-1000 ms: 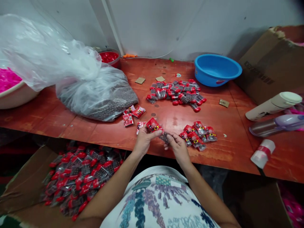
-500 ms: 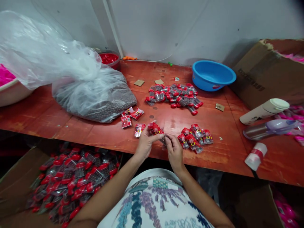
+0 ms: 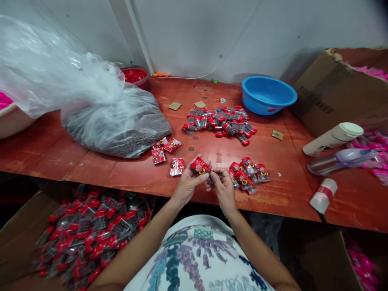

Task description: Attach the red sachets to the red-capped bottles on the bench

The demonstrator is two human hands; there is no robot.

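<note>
A small red-printed packet [image 3: 200,165] is held between my two hands above the table's front edge. My left hand [image 3: 187,186] grips it from the left, thumb across its lower part. My right hand [image 3: 222,186] pinches its lower right corner. To the right lies a pile of similar red packets with clear lower parts [image 3: 249,174]. On the left are a flat red packet [image 3: 176,166] and several more red packets [image 3: 159,156]. Farther back is a heap of small clear containers with red caps [image 3: 221,121], filled with dark beads.
A plastic bag of dark beads [image 3: 121,129] slumps at left. A blue basin [image 3: 268,95], cardboard box [image 3: 321,93], white flask [image 3: 332,139], clear bottle [image 3: 336,161] and white roll [image 3: 323,196] stand or lie at right. Below left, a carton [image 3: 18,230] holds many red-capped containers.
The packet has turned so its printed face shows more fully. My right-hand fingers have shifted along its lower edge. The whole view has moved slightly.
</note>
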